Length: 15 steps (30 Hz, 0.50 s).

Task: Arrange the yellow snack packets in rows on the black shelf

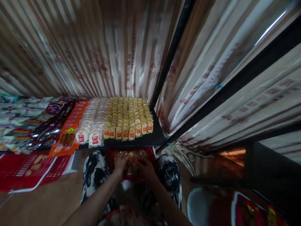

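Between my knees is a red bag with small wrapped snacks in it. My left hand is inside its opening on the left, fingers bent down over the packets; dimness and blur hide whether it grips one. From the right side my right hand reaches in, its fingers closed against a yellowish wrapped snack that lies between the two hands. On the black tabletop just beyond, yellow wrapped cakes stand in tight rows. White round packaged cakes are lined up to their left.
Orange snack packets and dark shiny packets cover the table's left part. A red printed bag hangs at its front left. Printed sheeting and a slanted dark pole stand behind. A pale stool-like object is at lower right.
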Tool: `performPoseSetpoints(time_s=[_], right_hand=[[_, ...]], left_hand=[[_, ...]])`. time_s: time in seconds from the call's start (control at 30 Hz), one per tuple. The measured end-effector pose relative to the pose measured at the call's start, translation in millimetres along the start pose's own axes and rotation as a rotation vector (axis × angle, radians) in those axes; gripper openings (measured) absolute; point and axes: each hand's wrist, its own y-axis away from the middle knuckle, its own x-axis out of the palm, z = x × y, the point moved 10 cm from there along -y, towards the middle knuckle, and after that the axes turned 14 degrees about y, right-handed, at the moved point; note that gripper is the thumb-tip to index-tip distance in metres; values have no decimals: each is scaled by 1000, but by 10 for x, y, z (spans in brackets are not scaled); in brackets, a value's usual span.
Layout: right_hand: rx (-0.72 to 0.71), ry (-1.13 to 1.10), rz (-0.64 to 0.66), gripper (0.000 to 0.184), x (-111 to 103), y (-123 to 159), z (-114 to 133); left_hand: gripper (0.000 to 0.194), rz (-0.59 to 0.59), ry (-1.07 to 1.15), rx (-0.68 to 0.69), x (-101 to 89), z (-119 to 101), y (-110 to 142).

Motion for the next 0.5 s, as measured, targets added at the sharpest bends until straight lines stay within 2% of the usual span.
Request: performPoseSetpoints(time_s=[0.1,0.2,0.3,0.4,0.5], right_hand=[[-27,-26,40,39,-6,27,118],[-61,-84,-88,47,-199,9,208],[-37,-155,-154,57,-307,30,251],[-43,-206,-100,60,-244,97,356],[-134,-204,-70,47,-181,158,523]], left_hand=[[39,53,50,2,99,-89,61],[22,70,118,-32,183,-143,135],[17,94,266,-39,309,-226,225],[20,159,424,-26,489,-297,310],[20,190,512,-36,620,-274,368]])
